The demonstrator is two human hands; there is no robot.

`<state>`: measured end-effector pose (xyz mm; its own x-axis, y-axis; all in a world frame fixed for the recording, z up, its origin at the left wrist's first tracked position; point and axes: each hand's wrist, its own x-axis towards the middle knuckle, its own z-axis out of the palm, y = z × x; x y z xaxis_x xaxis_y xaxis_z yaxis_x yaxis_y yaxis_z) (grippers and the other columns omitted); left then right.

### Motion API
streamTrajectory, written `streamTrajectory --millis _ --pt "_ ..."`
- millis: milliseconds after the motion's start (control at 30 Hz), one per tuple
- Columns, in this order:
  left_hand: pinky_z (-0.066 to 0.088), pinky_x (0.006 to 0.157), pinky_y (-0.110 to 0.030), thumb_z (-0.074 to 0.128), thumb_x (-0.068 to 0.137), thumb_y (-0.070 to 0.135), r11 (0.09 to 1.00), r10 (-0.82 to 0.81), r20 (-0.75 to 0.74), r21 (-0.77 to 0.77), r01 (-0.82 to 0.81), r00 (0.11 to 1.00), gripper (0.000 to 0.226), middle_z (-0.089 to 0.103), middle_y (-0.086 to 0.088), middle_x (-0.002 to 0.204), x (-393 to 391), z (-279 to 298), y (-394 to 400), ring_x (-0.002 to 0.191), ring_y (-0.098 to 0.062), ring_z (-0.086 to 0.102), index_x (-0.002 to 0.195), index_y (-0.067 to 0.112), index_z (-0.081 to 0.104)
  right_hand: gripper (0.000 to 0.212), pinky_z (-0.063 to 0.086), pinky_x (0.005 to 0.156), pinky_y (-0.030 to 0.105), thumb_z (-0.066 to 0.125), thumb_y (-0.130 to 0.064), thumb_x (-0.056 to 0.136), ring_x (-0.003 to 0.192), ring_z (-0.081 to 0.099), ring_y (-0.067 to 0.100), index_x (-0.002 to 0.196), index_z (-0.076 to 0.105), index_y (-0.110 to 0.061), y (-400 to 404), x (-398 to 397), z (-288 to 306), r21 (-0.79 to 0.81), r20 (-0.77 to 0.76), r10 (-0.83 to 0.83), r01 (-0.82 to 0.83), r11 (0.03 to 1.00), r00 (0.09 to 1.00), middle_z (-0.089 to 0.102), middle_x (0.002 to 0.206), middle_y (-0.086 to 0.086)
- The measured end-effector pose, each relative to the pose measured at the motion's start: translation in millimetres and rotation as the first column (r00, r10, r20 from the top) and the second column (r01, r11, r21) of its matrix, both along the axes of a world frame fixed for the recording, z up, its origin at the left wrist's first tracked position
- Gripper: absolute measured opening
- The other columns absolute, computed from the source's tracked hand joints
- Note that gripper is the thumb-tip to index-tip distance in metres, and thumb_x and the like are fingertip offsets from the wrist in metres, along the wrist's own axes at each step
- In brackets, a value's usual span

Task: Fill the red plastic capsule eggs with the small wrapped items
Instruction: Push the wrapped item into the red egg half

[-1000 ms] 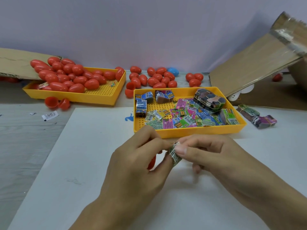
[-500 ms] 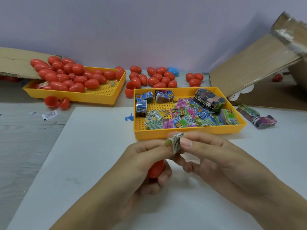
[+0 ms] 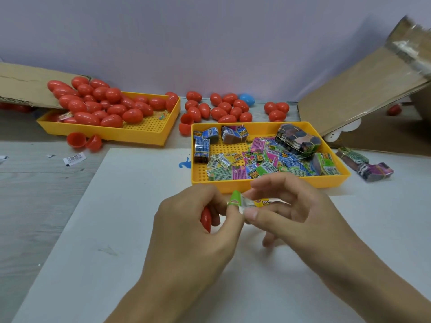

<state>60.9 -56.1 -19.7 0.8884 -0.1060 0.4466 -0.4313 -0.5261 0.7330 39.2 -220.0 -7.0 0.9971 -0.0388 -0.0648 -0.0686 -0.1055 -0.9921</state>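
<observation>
Both hands (image 3: 233, 220) pinch wrapper (image 3: 254, 202)

Red egg half (image 3: 206, 219) in left hand (image 3: 193, 231); wrapped item (image 3: 250, 202) pinched btwn both.

Your small wrapped item (image 3: 250, 202), folded tight half a second ago, now lies stretched out flat between both hands, green end left, yellow end right. Your left hand (image 3: 193, 229) sits lower, red egg half (image 3: 206, 219) showing edge-on beneath its fingers.
</observation>
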Motion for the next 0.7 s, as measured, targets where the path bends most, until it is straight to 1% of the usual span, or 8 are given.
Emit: streamTrajectory --millis 133,233,300,400,500,567,633,700 --pt "0.033 0.047 -0.018 0.065 0.079 0.03 0.992 -0.015 0.131 0.128 -0.002 0.991 0.022 0.046 0.011 0.06 -2.7 2.1 0.9 0.053 -0.007 0.04 0.064 0.022 0.053 0.027 0.059 0.054 0.034 0.078 -0.027 0.078 0.087 0.07 0.007 0.098 0.069 -0.043 2.6 -2.8 -3.6 -0.21 0.122 0.034 -0.008 0.978 0.992 0.069 0.104 -0.018" --pt "0.037 0.043 -0.027 0.061 0.081 0.032 0.984 -0.049 0.172 0.177 0.018 0.984 0.021 0.046 0.011 0.064 -3.9 4.0 1.1 0.053 -0.007 0.038 0.065 0.021 0.054 0.025 0.061 0.057 0.036 0.073 -0.025 0.079 0.092 0.069 0.004 0.099 0.072 -0.039 3.5 -4.4 -4.9 -0.222 0.159 0.055 -0.019 0.975 0.986 0.07 0.103 -0.018" --pt "0.039 0.042 -0.03 0.064 0.08 0.027 0.981 -0.064 0.193 0.192 0.026 0.979 0.018 0.046 0.011 0.066 -4.3 4.5 0.8 0.053 -0.007 0.038 0.065 0.02 0.056 0.03 0.061 0.062 0.034 0.076 -0.016 0.081 0.094 0.069 0.004 0.102 0.072 -0.038 2.6 -4.1 -6.1 -0.243 0.172 0.064 -0.02 0.97 0.983 0.071 0.1 -0.016" --pt "0.036 0.047 -0.022 0.065 0.079 0.023 0.983 -0.066 0.216 0.18 0.026 0.974 0.016 0.047 0.011 0.066 -4.2 4.7 0.5 0.054 -0.007 0.038 0.066 0.019 0.057 0.039 0.058 0.064 0.024 0.076 -0.011 0.08 0.1 0.067 0.004 0.109 0.07 -0.037 1.9 -3.4 -5.3 -0.306 0.207 0.116 -0.049 0.951 0.971 0.072 0.103 -0.017" --pt "0.036 0.05 -0.022 0.063 0.079 0.022 0.993 -0.051 0.208 0.113 0.028 0.977 0.015 0.048 0.01 0.064 -2.2 5.1 1.9 0.056 -0.01 0.044 0.065 0.017 0.058 0.042 0.058 0.064 0.023 0.081 -0.024 0.075 0.104 0.064 0.002 0.113 0.069 -0.039 2.1 -4.3 -4.9 -0.352 0.246 0.144 -0.05 0.935 0.959 0.07 0.105 -0.022" --pt "0.036 0.051 -0.017 0.062 0.079 0.023 0.996 -0.051 0.186 0.079 0.037 0.981 0.015 0.048 0.01 0.063 -0.3 5.4 2.9 0.057 -0.009 0.046 0.066 0.018 0.058 0.041 0.058 0.064 0.025 0.077 -0.032 0.072 0.102 0.064 0.002 0.111 0.07 -0.04 2.0 -4.2 -6.1 -0.334 0.267 0.112 -0.017 0.942 0.957 0.07 0.102 -0.022" --pt "0.032 0.052 -0.01 0.068 0.078 0.019 0.998 -0.032 0.166 0.066 0.021 0.986 0.018 0.047 0.012 0.062 0.8 5.2 3.6 0.056 -0.005 0.043 0.065 0.02 0.056 0.039 0.06 0.062 0.034 0.077 -0.029 0.07 0.093 0.068 0.006 0.107 0.07 -0.041 0.0 -2.3 -7.5 -0.201 0.246 0.055 -0.005 0.98 0.968 0.071 0.095 -0.017" --pt "0.03 0.052 -0.009 0.072 0.076 0.016 0.997 -0.021 0.161 0.074 0.009 0.987 0.021 0.046 0.012 0.062 0.6 4.5 3.7 0.054 -0.004 0.041 0.065 0.021 0.055 0.043 0.059 0.061 0.038 0.081 -0.021 0.072 0.087 0.069 0.008 0.108 0.07 -0.041 -2.0 -0.6 -6.6 -0.164 0.254 0.032 0.01 0.986 0.967 0.071 0.092 -0.012"
